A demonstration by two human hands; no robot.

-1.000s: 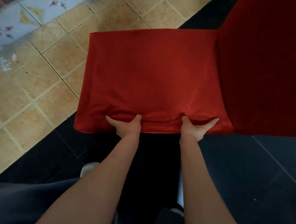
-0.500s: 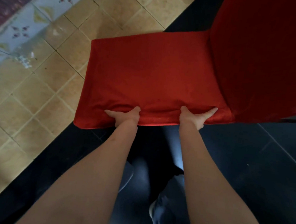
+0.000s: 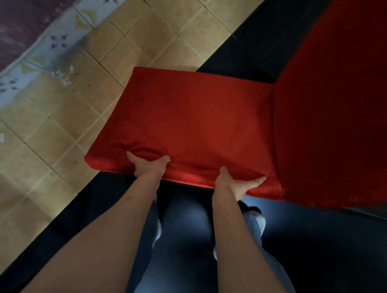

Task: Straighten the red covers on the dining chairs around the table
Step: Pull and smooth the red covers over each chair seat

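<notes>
A dining chair stands in front of me, wrapped in a red cover [image 3: 196, 124] over the seat and the backrest [image 3: 339, 110] on the right. My left hand [image 3: 147, 167] grips the near edge of the seat cover left of its middle, thumb on top and fingers tucked under. My right hand [image 3: 236, 183] grips the same edge further right, close to the backrest corner. Small wrinkles gather in the cloth above both hands. The chair's legs are hidden under the cover.
Tan floor tiles [image 3: 59, 138] lie to the left, with a patterned pale tile border [image 3: 47, 46] at the upper left. A dark floor strip [image 3: 339, 257] runs under the chair and around my legs [image 3: 182, 236]. The view is slightly blurred.
The chair seat has shifted to the right and lower in the view and turned slightly. Both hands keep their grip on the near edge. My legs have stepped in under my arms.
</notes>
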